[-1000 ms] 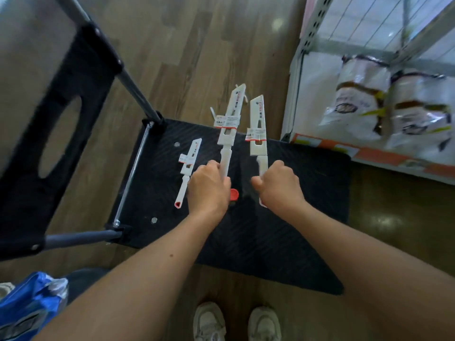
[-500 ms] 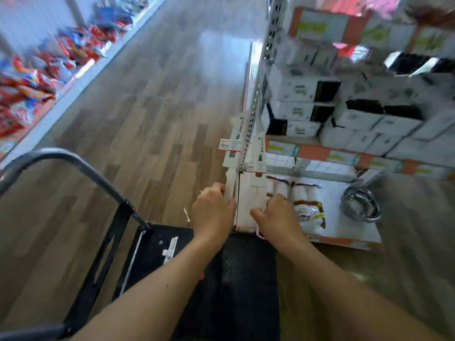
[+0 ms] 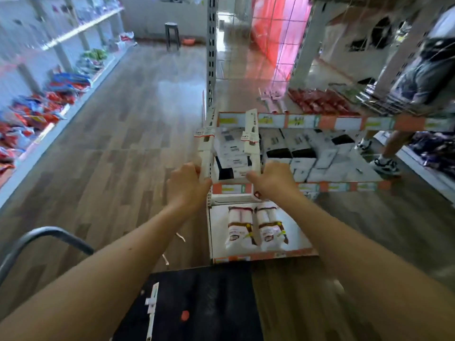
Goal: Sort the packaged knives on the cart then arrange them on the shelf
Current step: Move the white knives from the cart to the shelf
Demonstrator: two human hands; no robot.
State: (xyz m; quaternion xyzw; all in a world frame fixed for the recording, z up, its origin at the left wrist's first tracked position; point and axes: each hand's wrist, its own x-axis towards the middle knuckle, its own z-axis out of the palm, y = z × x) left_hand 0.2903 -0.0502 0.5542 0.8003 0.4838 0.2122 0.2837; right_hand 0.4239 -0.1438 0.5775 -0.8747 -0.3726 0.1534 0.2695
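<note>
Gripping the 1st packaged knife [image 3: 205, 148] by its handle in the curled left hand [image 3: 187, 190], blade end pointing up. Gripping the 2nd packaged knife [image 3: 251, 136] likewise in the curled right hand [image 3: 273, 182]. Holding both upright, side by side, before the shelf [image 3: 344, 123] of white boxes [image 3: 302, 153]. Leaving the 3rd packaged knife [image 3: 152, 303] lying on the black cart [image 3: 209, 303] below.

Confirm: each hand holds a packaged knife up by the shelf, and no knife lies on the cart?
No. The head view shows a small knife lying on the cart. The rest holds: the left hand grips a knife and the right hand a second knife, up by the shelf.
</note>
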